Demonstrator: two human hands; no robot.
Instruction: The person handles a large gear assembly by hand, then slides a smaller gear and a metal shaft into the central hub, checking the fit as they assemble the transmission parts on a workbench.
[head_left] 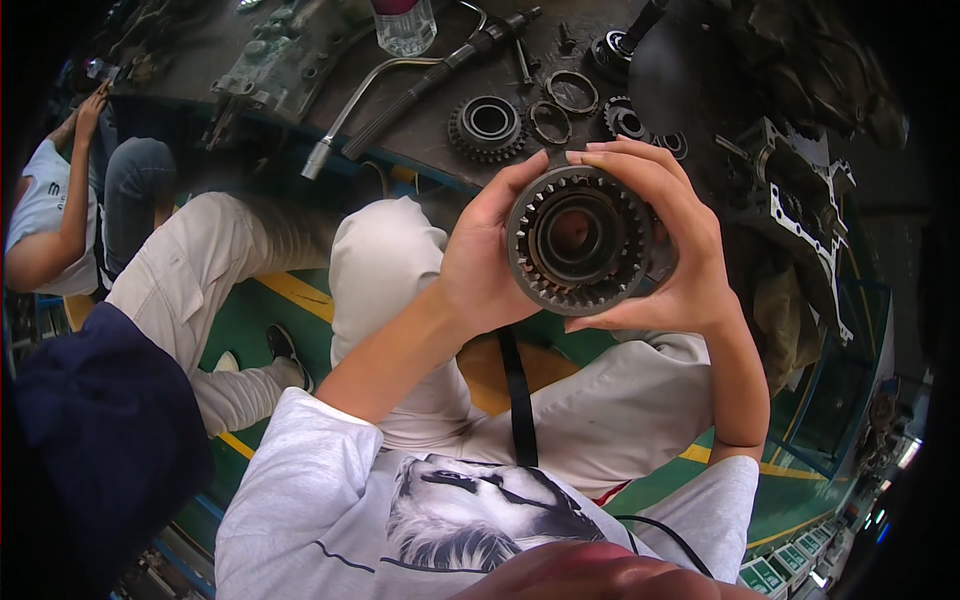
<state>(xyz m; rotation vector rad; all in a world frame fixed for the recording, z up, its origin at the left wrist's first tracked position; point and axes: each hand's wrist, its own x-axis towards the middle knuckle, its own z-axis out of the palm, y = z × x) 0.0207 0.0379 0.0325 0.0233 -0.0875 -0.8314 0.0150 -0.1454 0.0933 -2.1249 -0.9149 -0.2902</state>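
A dark metal gear ring [628, 288] with teeth around its inside faces up toward me, held over my lap near the table edge. My left hand [488, 250] presses against its left side, fingers running behind it. Around its right side wraps my right hand [690, 235], with the thumb below and the fingers over the top. Through the ring's centre hole a bit of skin-coloured surface shows. Just beyond my hands on the table lie a toothed gear [488, 128], a thin ring [550, 122] and a larger thin ring [572, 92].
A splined shaft [430, 85] and a bent-handled socket wrench [345, 125] lie on the dark table [400, 120]. Behind them stands a clear plastic bottle [405, 30]. A metal housing [790, 200] is at the right. People sit at the left, one in beige trousers [215, 250] close beside me.
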